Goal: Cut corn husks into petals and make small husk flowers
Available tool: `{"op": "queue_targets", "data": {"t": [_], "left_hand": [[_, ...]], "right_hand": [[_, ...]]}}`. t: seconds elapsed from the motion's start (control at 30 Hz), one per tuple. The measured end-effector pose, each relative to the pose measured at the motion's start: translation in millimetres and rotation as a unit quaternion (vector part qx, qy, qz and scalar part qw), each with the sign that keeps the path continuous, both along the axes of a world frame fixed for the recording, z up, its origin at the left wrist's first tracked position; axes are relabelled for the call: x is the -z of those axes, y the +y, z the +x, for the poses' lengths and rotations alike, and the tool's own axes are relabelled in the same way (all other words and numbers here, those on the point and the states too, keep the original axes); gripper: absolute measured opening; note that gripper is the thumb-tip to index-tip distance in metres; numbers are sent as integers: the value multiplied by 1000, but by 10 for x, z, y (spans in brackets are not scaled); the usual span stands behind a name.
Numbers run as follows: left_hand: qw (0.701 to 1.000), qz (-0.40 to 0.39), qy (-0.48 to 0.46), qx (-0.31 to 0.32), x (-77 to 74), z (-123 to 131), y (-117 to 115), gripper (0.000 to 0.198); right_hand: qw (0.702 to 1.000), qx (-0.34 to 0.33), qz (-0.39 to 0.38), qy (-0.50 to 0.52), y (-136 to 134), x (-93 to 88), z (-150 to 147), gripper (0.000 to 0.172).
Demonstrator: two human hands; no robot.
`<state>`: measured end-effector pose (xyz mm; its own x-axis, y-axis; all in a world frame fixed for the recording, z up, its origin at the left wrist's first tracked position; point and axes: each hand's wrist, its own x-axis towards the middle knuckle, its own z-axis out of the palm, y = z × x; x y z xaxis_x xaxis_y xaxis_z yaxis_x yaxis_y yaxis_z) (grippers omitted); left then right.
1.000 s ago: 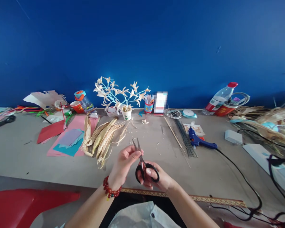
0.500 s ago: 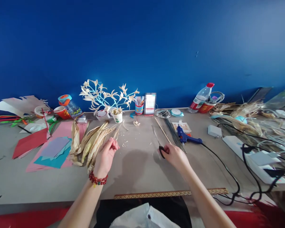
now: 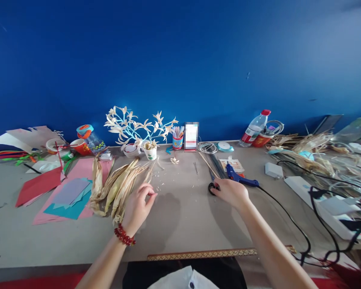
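Note:
Black-handled scissors [image 3: 212, 188] lie along the right of the middle, their blades pointing away from me. My right hand [image 3: 231, 192] is closed on their handle loops. Close by are a thin tan stick [image 3: 207, 162] and dark wire stems [image 3: 219, 166]. My left hand [image 3: 140, 204], with a red bead bracelet at the wrist, hovers beside the dried corn husks [image 3: 117, 188]. Its fingers curl in towards the thumb; whatever they may hold is too small to make out. A small husk flower [image 3: 174, 160] and thin metal tweezers-like tool [image 3: 196, 168] lie farther back.
Husk flowers [image 3: 132, 126] stand in a white pot [image 3: 151, 152] before the blue wall. A blue glue gun [image 3: 242, 180] with a black cord lies at right, near a power strip [image 3: 307, 200]. Coloured paper [image 3: 69, 200] is at left; a bottle [image 3: 256, 128] leans at the back.
My right hand has moved right with the scissors, bringing them beside the stick and wires. The fingers of my left hand have loosened slightly, and the hand has shifted right. The view has tilted slightly.

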<state>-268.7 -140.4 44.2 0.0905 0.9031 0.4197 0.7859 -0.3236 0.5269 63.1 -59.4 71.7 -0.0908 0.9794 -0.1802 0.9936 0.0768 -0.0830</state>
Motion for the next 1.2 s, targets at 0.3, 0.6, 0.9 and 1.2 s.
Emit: {"op": "queue_targets", "data": {"t": [0.3,0.6,0.9,1.2], "left_hand": [[995,-30,58,74,-83,383,146,13],[996,0,4,93,-249,646,251,32],[992,-12,-65,106,-38,761,325,21],[995,-34,-45,84,47,702,380,31]], "right_hand": [[975,-160,84,127,63,41,-791,19],[956,-202,37,211,7,248,-939,19],[957,-174,17,232,-11,275,-731,21],[938,-199,1,284,-51,210,-838,21]]}}
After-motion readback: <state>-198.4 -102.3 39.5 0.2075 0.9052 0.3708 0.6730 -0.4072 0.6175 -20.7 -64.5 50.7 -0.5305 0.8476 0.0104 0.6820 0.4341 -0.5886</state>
